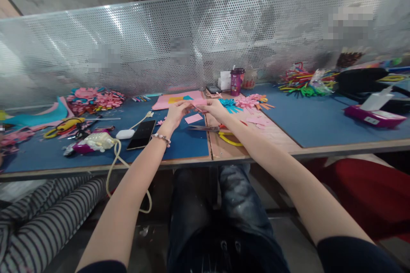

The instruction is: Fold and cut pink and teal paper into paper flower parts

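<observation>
My left hand (177,111) and my right hand (215,109) meet over the table. Their fingers pinch a small piece of pink paper (194,106) between them, partly hidden by the fingertips. Just below it lies a flat pink paper rectangle (194,118). Scissors (205,128) rest under my right forearm, blades pointing left, and yellow handles (229,140) show beside that arm. Behind my hands, pink sheets (160,103) lie with yellow and blue pieces on top. Right of my right hand are blue fringed paper (231,105) and pink fringed paper (248,102).
A phone (142,135), a white case (125,134) and a cable (115,153) lie left. Pink paper cuttings (92,99) are heaped behind them. A purple cup (236,82) stands by the perforated metal screen (144,47). A tissue pack (374,116) sits right; another person's striped legs (57,217) show left.
</observation>
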`<action>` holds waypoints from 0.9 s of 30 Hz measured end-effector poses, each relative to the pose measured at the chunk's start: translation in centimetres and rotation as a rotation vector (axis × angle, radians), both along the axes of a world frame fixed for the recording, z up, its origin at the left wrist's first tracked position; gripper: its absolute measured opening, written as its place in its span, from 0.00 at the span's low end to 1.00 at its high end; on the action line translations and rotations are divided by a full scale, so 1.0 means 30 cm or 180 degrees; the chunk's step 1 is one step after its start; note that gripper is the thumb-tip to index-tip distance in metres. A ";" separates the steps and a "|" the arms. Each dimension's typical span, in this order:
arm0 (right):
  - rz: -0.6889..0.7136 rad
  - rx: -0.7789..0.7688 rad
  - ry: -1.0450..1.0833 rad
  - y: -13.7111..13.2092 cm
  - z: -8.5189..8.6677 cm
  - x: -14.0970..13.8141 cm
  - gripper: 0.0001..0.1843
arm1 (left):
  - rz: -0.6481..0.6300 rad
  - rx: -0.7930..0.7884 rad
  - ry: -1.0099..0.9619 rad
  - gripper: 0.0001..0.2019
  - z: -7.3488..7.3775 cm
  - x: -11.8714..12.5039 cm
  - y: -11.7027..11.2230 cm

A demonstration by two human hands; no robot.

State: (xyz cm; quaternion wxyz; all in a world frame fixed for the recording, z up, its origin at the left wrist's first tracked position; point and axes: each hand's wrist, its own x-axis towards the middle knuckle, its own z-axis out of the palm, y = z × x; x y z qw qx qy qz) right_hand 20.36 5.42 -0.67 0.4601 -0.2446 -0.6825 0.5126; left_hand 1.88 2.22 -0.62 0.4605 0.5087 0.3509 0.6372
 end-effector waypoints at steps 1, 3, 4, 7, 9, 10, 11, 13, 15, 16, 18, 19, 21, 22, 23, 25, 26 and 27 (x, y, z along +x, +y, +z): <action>-0.0015 -0.0013 -0.0024 -0.002 0.002 0.000 0.21 | 0.0002 -0.0029 -0.0014 0.15 0.001 0.000 0.001; -0.0043 -0.0024 -0.0048 -0.006 0.004 -0.001 0.20 | 0.0019 -0.0072 -0.0045 0.16 0.000 -0.002 0.004; -0.0057 -0.0027 -0.0046 -0.008 0.006 -0.001 0.20 | 0.0023 -0.0085 -0.0058 0.16 0.000 -0.002 0.006; -0.0089 -0.0055 -0.0059 -0.011 0.008 0.000 0.19 | 0.0035 -0.0084 -0.0012 0.17 -0.001 -0.004 0.007; -0.0064 -0.0065 -0.0085 -0.013 0.009 0.001 0.18 | 0.0088 -0.0010 0.0171 0.18 -0.002 -0.004 0.003; -0.0046 -0.0061 -0.0085 -0.013 0.009 0.002 0.18 | 0.0135 0.0043 0.0286 0.18 -0.002 -0.004 0.000; -0.0029 -0.0047 -0.0074 -0.012 0.008 0.003 0.18 | 0.0184 0.0096 0.0396 0.18 -0.003 -0.004 -0.002; -0.0003 -0.0002 -0.0042 -0.009 0.005 0.004 0.18 | 0.0263 0.0158 0.0539 0.18 -0.005 -0.004 -0.006; 0.0006 0.0034 -0.0029 -0.005 0.002 0.003 0.17 | 0.0285 0.0164 0.0569 0.17 -0.007 -0.005 -0.007; 0.0005 0.0037 -0.0034 -0.002 0.000 0.003 0.17 | 0.0288 0.0161 0.0564 0.17 -0.008 -0.005 -0.006; 0.0000 0.0024 -0.0048 0.003 -0.004 0.001 0.17 | 0.0287 0.0161 0.0534 0.16 -0.010 -0.005 -0.005; -0.0001 0.0020 -0.0057 0.005 -0.005 0.001 0.17 | 0.0286 0.0165 0.0516 0.16 -0.011 -0.004 -0.004; 0.0005 0.0048 -0.0059 0.008 -0.007 0.001 0.17 | 0.0286 0.0173 0.0483 0.16 -0.011 -0.002 -0.003; 0.0012 0.0069 -0.0054 0.009 -0.008 0.001 0.17 | 0.0290 0.0172 0.0468 0.16 -0.010 -0.001 -0.003; 0.0020 0.0087 -0.0050 0.009 -0.008 0.002 0.17 | 0.0301 0.0166 0.0454 0.16 -0.010 -0.001 -0.004; 0.0024 0.0108 -0.0049 0.009 -0.008 0.003 0.17 | 0.0315 0.0144 0.0422 0.15 -0.008 0.001 -0.005; 0.0019 0.0110 -0.0055 0.008 -0.007 0.003 0.17 | 0.0306 0.0132 0.0405 0.15 -0.008 0.001 -0.005; 0.0009 0.0110 -0.0060 0.007 -0.006 0.003 0.17 | 0.0285 0.0126 0.0383 0.15 -0.007 0.001 -0.006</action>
